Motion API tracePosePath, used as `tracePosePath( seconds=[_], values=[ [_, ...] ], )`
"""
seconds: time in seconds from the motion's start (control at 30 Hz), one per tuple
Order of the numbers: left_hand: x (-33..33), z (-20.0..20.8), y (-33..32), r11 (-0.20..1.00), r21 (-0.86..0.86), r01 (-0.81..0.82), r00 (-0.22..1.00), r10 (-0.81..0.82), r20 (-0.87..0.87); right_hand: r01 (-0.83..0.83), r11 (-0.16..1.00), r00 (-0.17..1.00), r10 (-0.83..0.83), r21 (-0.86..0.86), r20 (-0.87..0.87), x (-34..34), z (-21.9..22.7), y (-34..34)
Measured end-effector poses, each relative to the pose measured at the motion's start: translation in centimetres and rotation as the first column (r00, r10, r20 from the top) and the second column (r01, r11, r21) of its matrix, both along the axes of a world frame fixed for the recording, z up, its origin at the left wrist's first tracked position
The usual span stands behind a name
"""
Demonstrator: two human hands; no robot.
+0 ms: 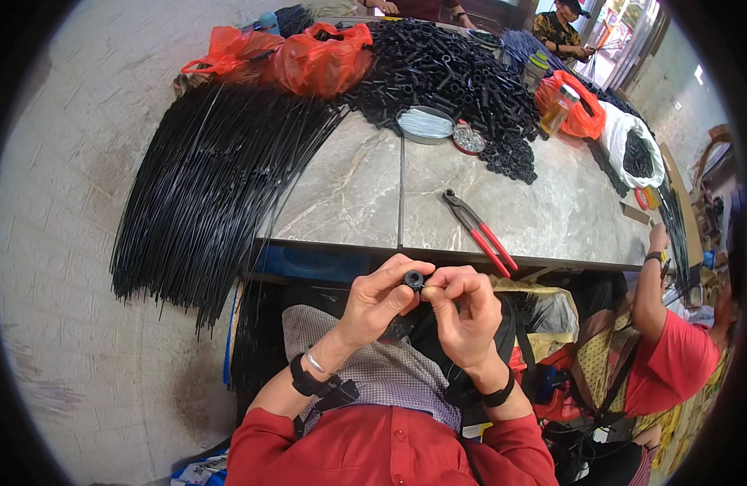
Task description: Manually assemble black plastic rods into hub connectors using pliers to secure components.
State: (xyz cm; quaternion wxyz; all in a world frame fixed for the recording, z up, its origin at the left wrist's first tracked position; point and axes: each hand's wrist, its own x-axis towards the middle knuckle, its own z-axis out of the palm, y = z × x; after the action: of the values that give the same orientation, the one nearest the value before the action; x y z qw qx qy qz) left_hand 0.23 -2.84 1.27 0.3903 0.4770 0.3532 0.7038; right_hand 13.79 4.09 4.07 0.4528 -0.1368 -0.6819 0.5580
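Held up in front of my lap is a small black cylindrical part [413,279] with a round hole in its end. My left hand [373,303] grips it between thumb and fingers. Close against its side, my right hand [469,317] is pinched shut; whatever lies between those fingertips is too small to make out. Beyond my hands, a pair of red-handled pincers [488,243] lies at the near edge of the grey table [341,198]. Farther back are an oval tin of thin pale pins [426,124] and a small round tin of tiny shiny pieces [469,138].
Long black rods [203,186] overhang the table's left side. Black tubular parts [454,73] are heaped at the back, near red plastic bags [321,61], a jar [558,109] and a white sack [630,146]. A co-worker in red [673,356] sits at right; others are across the table.
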Motion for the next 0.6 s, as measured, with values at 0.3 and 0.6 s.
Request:
tracePosePath(
  seconds=[0.3, 0.6],
  values=[
    [0.2, 0.4, -0.1, 0.998, -0.062, 0.022, 0.991, -0.014, 0.133, 0.187, 0.966, 0.982, -0.186, 0.177, -0.022, -1.2, -0.1, -0.1],
    [-0.1, 0.1, 0.0, 1.0, 0.011, -0.009, 0.996, 0.008, 0.088, 0.15, 0.906, 0.974, -0.205, 0.397, 0.099, -1.2, 0.4, 0.0]
  ],
)
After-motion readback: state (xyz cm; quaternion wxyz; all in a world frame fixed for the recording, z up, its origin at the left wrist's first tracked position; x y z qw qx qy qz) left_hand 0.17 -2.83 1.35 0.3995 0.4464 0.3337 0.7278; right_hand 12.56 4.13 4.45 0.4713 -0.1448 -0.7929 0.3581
